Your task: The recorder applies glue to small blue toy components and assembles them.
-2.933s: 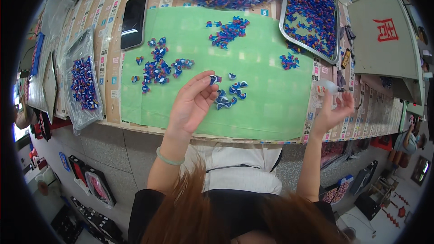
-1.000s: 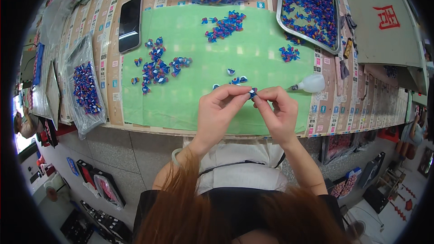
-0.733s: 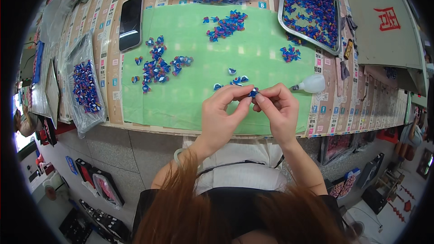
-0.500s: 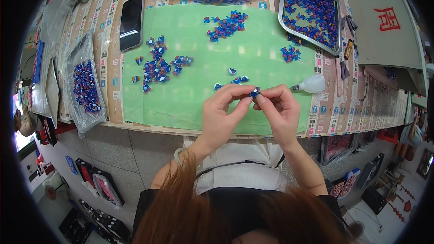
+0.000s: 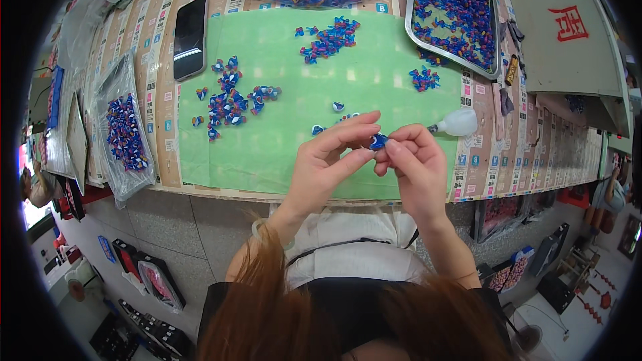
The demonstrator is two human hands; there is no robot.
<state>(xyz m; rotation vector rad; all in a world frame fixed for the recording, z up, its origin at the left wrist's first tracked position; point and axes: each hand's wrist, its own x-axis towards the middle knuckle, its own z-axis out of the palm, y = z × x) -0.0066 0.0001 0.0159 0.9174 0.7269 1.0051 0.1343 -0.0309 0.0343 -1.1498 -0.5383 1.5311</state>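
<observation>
Piece [image 5: 378, 141] between hands [image 5: 422, 167], partly hidden

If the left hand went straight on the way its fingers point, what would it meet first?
Most likely the small, glossy blue-and-white piece held by the right hand; depth is unclear, and the left hand may be touching it.

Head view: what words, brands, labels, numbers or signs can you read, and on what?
Cabinet: one large red character, not copied here.
Table: white letters on blue squares, not copied; smaller print unreadable.
Bottle: none readable.
Phone: none readable.
Blue piece in the right hand: too small to tell.
</observation>
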